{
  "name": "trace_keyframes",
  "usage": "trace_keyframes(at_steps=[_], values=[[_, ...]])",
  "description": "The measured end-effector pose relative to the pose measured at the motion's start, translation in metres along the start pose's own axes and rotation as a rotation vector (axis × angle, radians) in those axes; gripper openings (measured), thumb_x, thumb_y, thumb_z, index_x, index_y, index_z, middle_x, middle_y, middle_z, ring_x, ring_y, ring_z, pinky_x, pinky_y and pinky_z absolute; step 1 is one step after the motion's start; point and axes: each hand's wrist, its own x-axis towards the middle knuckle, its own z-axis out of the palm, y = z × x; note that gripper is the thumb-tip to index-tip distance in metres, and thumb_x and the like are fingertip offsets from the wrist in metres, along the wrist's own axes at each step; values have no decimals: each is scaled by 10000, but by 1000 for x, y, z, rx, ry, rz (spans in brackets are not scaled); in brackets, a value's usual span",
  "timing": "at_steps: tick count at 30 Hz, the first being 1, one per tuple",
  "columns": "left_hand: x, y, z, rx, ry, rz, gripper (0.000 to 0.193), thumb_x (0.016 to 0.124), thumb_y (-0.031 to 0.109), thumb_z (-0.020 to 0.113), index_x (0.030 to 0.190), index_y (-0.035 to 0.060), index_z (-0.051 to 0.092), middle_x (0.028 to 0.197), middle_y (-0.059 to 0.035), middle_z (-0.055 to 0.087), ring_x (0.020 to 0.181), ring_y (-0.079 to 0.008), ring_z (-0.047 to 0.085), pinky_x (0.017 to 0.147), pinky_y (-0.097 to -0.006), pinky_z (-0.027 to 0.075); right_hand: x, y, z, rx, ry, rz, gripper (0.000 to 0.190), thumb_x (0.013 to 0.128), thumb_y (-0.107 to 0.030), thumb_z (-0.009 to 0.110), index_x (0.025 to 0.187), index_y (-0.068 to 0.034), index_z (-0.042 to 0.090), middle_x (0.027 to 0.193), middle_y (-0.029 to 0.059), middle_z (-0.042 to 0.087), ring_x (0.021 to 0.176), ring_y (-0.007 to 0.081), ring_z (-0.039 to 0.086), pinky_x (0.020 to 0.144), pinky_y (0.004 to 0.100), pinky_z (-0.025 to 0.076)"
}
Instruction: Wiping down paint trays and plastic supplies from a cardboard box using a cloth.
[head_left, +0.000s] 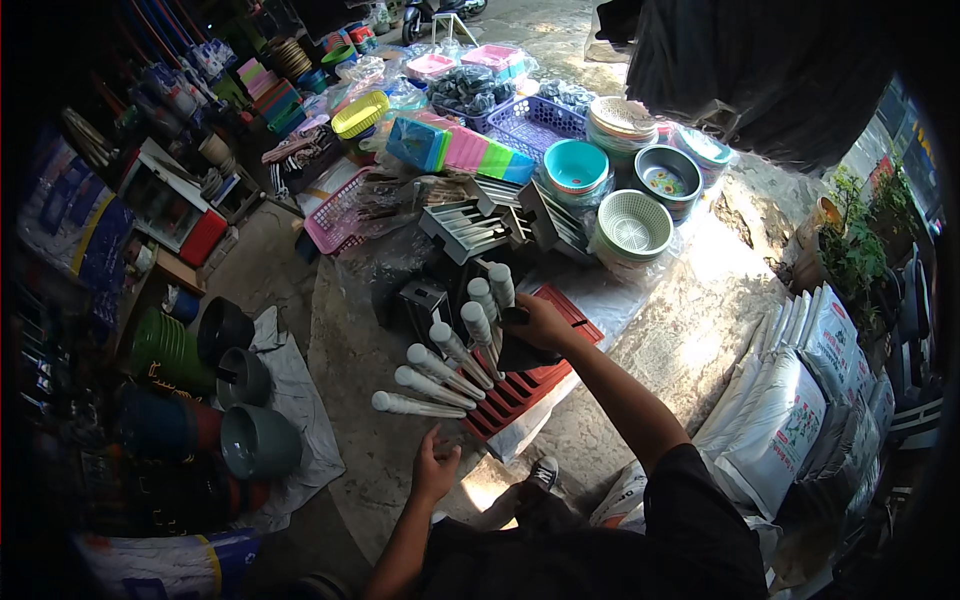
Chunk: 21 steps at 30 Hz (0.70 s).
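My right hand grips a dark, flat-looking object over a red slotted plastic rack; its exact kind is unclear. Several tools with pale, knobbed handles fan out from the rack's left side, their heads hidden. One such handle stands close beside my right hand. Below the lowest handle, my left hand is empty, fingers apart. Behind the handles lie grey metal-looking trays or tools and a dark box-like item.
Stacked basins, a pale green colander and a purple basket sit beyond the rack. Grey pots stand at left. Filled white sacks lie at right. A pink basket is at the far left of the goods.
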Motion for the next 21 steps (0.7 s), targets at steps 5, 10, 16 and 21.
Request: trace_keyframes(at_steps=[5, 10, 16, 21], values=[[1, -1, -5, 26, -11, 28, 631, 867, 185, 684, 1411, 58, 390, 1196, -149, 570, 844, -190, 621, 740, -333, 518, -27, -3, -15, -82, 97, -1, 523, 718, -260, 795, 1138, -11, 606, 1026, 207, 668, 977, 345, 655, 845, 392, 509], [-2, -7, -7, -14, -79, 62, 630, 866, 195, 684, 1409, 57, 395, 1193, -140, 580, 836, -191, 625, 748, -335, 519, -108, 19, -11, 43, 153, 460, 608, 693, -240, 846, 1186, 2, 585, 1081, 148, 666, 992, 248, 646, 876, 362, 517], [-15, -9, -12, -31, -265, 112, 602, 866, 208, 687, 1388, 57, 429, 1172, -117, 603, 853, -163, 617, 756, -313, 511, -265, 75, 82, 441, 304, 891, 349, 723, -72, 791, 1027, 30, 653, 922, 124, 700, 776, 217, 686, 707, 369, 561], [-36, -30, -27, 18, -426, 210, 589, 870, 221, 681, 1382, 56, 441, 1167, -117, 608, 866, -163, 618, 772, -313, 511, -346, 34, 167, 737, 618, 982, 271, 783, -50, 709, 1033, 34, 642, 936, 131, 688, 813, 220, 680, 721, 363, 551]])
